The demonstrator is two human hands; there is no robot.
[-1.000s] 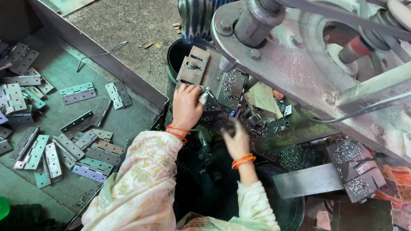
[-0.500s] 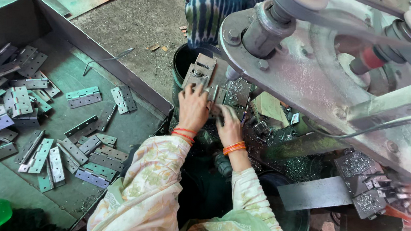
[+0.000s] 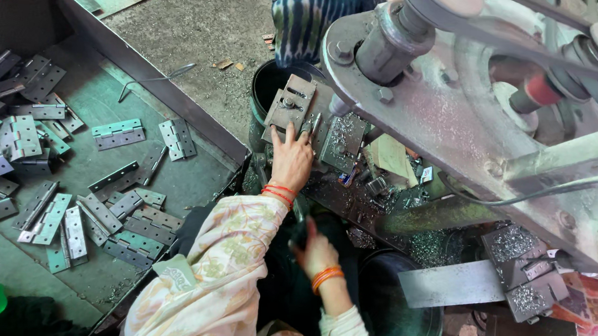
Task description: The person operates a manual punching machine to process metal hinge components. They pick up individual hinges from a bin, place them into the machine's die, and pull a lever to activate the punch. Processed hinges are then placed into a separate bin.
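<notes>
- The left hand (image 3: 291, 162) lies flat, fingers spread, pressing a grey steel hinge plate (image 3: 291, 104) against the fixture of the heavy grey belt-driven machine (image 3: 456, 123). In my judgement the fingertips sit close enough to the working point that a slip could pinch or cut them.
- Bright metal swarf (image 3: 347, 133) lies scattered just beside that hand; it could nick bare skin or let the plate skid.
- The right hand (image 3: 316, 250) is low, near the person's lap, blurred; I cannot tell whether it grips anything.
- The loose patterned cream sleeve (image 3: 237, 255) hangs near the machine and might catch on it.
- The hinge plate is dull grey, rectangular and flat, with small slots, tilted at the surface's near-left edge above a dark round bucket (image 3: 269, 89).
- Many similar grey hinges (image 3: 119, 134) lie strewn in the dark metal tray (image 3: 144, 73) to the left, well apart.
</notes>
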